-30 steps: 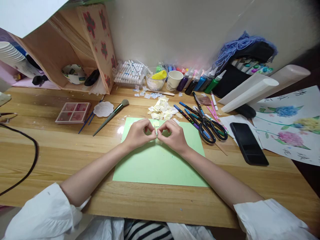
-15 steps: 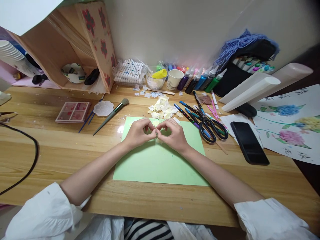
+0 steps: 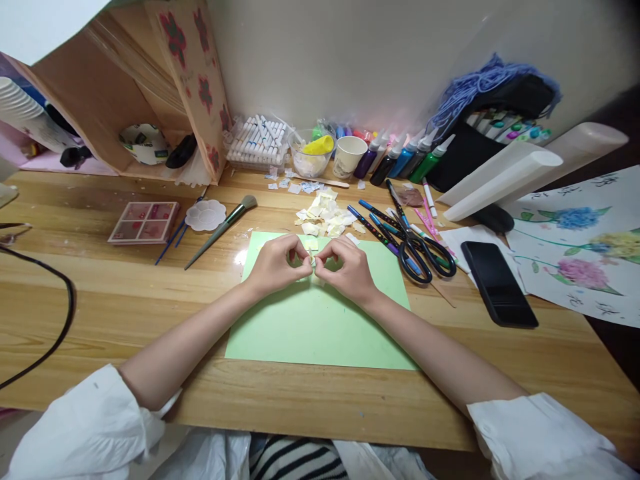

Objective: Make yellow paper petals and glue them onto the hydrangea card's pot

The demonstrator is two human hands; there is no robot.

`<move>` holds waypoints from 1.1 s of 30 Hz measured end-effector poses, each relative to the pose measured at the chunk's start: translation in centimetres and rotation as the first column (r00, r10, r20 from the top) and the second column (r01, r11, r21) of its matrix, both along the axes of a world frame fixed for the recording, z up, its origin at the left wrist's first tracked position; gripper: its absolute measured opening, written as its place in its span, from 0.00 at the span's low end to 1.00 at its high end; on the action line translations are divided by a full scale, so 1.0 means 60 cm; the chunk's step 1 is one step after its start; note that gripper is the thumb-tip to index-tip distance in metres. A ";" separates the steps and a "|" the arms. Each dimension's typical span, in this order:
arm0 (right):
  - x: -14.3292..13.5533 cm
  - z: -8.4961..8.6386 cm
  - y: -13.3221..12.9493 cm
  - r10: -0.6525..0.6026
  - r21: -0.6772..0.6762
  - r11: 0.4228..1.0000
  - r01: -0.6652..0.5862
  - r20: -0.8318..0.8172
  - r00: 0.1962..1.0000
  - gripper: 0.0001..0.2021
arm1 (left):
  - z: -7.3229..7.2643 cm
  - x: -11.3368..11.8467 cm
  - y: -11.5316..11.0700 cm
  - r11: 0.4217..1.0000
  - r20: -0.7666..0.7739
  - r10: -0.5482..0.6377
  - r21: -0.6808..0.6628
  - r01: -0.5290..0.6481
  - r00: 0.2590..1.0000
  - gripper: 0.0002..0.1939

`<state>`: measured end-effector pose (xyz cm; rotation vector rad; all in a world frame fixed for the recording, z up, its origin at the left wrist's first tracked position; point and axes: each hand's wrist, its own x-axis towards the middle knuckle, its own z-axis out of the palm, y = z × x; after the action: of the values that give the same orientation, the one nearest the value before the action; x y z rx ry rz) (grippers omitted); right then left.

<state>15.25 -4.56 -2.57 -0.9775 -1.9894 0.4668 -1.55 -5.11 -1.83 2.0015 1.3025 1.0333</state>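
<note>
Above the upper middle of a green paper sheet (image 3: 320, 333), my left hand (image 3: 280, 265) and my right hand (image 3: 347, 268) meet almost fingertip to fingertip. Both are pinched closed around something tiny and pale, too small to make out. A few pale yellow bits lie on the sheet just beyond the fingers. Behind the sheet is a loose pile of cream paper scraps (image 3: 325, 212). Black-handled scissors (image 3: 413, 243) lie to the right of my right hand, over several dark pens.
Left of the sheet are a thick brush (image 3: 220, 233), a white flower-shaped palette (image 3: 205, 215) and a pink box (image 3: 144, 223). A phone (image 3: 500, 283) lies at right. Along the wall stand a paper cup (image 3: 349, 158), a marker tray (image 3: 257, 142) and paint bottles.
The fingertips of my two hands have parted slightly, and more of the pale bits beyond them shows. The objects on the table have stayed where they were.
</note>
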 end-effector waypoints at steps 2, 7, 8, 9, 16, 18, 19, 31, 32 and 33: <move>0.000 0.002 0.000 -0.002 -0.011 1.000 0.002 0.002 1.000 0.07 | 0.001 0.000 0.000 1.000 0.029 0.002 -0.022 -0.001 1.000 0.06; 0.000 0.003 0.000 0.004 -0.088 0.996 -0.005 -0.002 1.000 0.04 | -0.004 -0.006 0.008 0.983 0.185 -0.007 -0.179 0.040 0.983 0.04; 0.000 0.002 0.000 0.000 -0.140 0.990 -0.005 -0.031 1.000 0.05 | -0.007 -0.008 0.010 0.976 0.230 -0.008 -0.211 0.058 0.973 0.04; 0.000 0.000 0.000 -0.006 -0.211 0.977 -0.011 -0.080 0.997 0.07 | -0.009 -0.010 0.012 0.969 0.279 -0.008 -0.235 0.077 0.960 0.04; -0.005 -0.004 -0.003 -0.047 -0.504 0.836 -0.217 -0.459 0.887 0.17 | -0.011 -0.013 0.015 0.950 0.389 -0.034 -0.275 0.151 0.921 0.06; -0.006 -0.001 -0.004 -0.066 -0.450 0.877 -0.170 -0.462 0.885 0.14 | -0.009 -0.012 0.012 0.950 0.329 -0.058 -0.273 0.154 0.943 0.06; -0.006 -0.001 -0.004 -0.075 -0.419 0.897 -0.142 -0.461 0.884 0.13 | -0.008 -0.011 0.011 0.951 0.302 -0.063 -0.270 0.149 0.951 0.06; -0.004 -0.002 -0.008 -0.086 -0.251 0.968 -0.013 -0.376 0.923 0.10 | 0.005 -0.005 0.004 0.992 0.154 0.000 -0.124 0.020 0.988 0.11; -0.004 -0.001 -0.009 -0.069 -0.245 0.969 -0.027 -0.374 0.925 0.10 | 0.007 -0.005 0.003 0.991 0.148 -0.022 -0.125 0.041 0.989 0.11; -0.005 0.000 -0.010 -0.055 -0.239 0.970 -0.039 -0.373 0.926 0.10 | 0.008 -0.005 0.003 0.990 0.147 -0.041 -0.129 0.060 0.988 0.10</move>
<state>14.98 -5.14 -2.58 -0.9588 -1.6032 0.8446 -1.82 -4.94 -1.34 1.8166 1.2050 1.0200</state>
